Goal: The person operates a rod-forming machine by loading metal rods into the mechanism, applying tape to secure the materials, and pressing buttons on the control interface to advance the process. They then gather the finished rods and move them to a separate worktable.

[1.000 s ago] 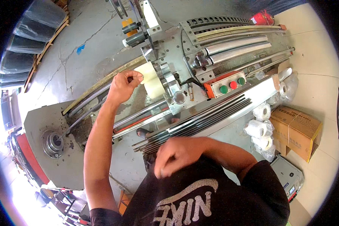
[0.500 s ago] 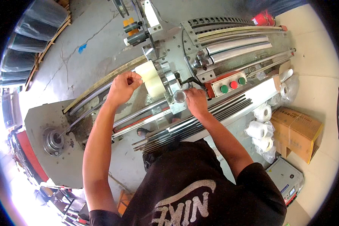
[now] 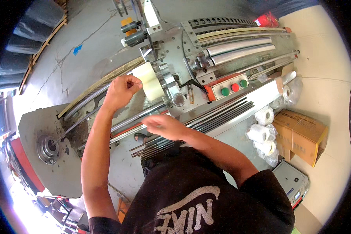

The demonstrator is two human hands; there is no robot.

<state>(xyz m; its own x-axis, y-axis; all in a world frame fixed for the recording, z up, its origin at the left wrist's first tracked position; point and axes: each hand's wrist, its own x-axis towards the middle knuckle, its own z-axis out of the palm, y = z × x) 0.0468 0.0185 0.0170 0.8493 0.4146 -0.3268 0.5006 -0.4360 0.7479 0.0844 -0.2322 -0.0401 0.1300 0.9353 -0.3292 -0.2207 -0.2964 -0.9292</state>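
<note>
My left hand (image 3: 123, 91) is closed in a pinch beside two cream-coloured rollers (image 3: 153, 89). Its fingertips are close to the seam where the rollers meet, and something thin seems to be between them, too small to name. A metal clamp block (image 3: 167, 80) with a round knob (image 3: 179, 100) stands just right of the rollers. My right hand (image 3: 163, 125), slightly blurred, hangs over the near rails with its fingers stretched out and nothing in it. A thin rod (image 3: 80, 121) runs from the round chuck (image 3: 48, 149) at the left up under my left forearm.
Several dark rods (image 3: 218, 120) lie along the machine's near edge. A control box (image 3: 226, 88) with green and red buttons sits right of the clamp. Plastic-wrapped rolls (image 3: 261, 133), a cardboard box (image 3: 300, 134) and a grey case (image 3: 290, 183) stand at the right.
My right hand has left the round knob and moved left and nearer to me, over the rails. My left hand keeps its pinch by the rollers. The whole view has shifted slightly.
</note>
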